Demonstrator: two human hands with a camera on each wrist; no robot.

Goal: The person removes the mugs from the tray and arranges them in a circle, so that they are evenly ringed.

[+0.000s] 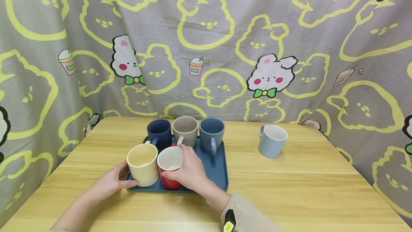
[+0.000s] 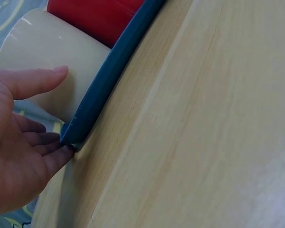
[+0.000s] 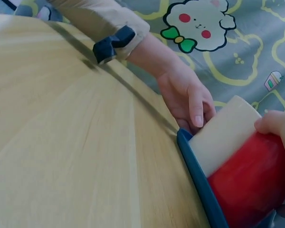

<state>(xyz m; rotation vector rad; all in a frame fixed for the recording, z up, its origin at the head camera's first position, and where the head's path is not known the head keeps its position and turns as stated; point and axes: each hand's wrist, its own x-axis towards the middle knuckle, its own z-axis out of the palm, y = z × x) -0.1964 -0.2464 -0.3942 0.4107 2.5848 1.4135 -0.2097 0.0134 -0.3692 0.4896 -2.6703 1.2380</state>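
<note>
A cream mug (image 1: pixel 143 167) and a red mug with a white inside (image 1: pixel 170 176) stand side by side at the front of a blue tray (image 1: pixel 214 174). My right hand (image 1: pixel 192 169) grips the red mug from the right, thumb across its front and fingers near the rim. At the left of the cream mug is my left hand (image 1: pixel 111 182), its thumb (image 2: pixel 40 83) extended along the mug's side. The other fingers (image 2: pixel 57 159) of that hand reach the tray's corner, loosely bent. In the right wrist view, the left hand (image 3: pixel 185 95) shows beside the cream mug (image 3: pixel 225 137).
Behind them on the tray are a navy mug (image 1: pixel 159 130), a grey-beige mug (image 1: pixel 185 130) and a blue mug (image 1: pixel 210 131). A light blue mug (image 1: pixel 271 142) stands apart on the wooden table (image 1: pixel 305 189), right of the tray. A patterned curtain (image 1: pixel 222 60) closes off the back.
</note>
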